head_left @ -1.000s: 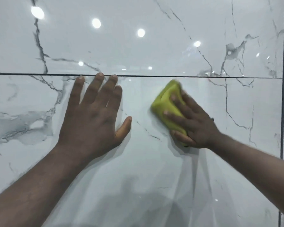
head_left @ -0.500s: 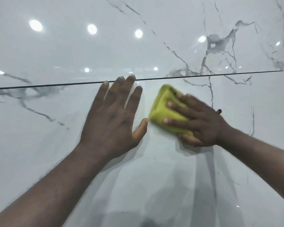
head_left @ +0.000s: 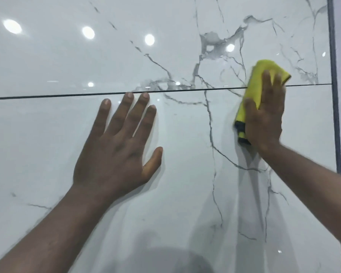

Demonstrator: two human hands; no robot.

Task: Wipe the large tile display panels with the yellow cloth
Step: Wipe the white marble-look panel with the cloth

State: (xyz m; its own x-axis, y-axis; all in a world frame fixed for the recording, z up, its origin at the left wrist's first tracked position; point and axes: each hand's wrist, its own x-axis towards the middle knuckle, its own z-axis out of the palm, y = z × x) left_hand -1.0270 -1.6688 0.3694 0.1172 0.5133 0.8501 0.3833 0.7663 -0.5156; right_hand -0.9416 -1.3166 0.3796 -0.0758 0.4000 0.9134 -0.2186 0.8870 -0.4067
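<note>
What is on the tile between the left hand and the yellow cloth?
Head view: between left hand and cloth only bare tile, crossed by a grey vein.

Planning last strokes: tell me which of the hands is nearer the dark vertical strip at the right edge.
Right. The right hand presses the yellow cloth just left of the strip; the left hand lies flat far to its left.

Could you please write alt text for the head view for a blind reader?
A right hand presses a folded yellow cloth over the dark seam between two white marble-veined tile panels; the left hand lies flat on the lower panel.
</note>
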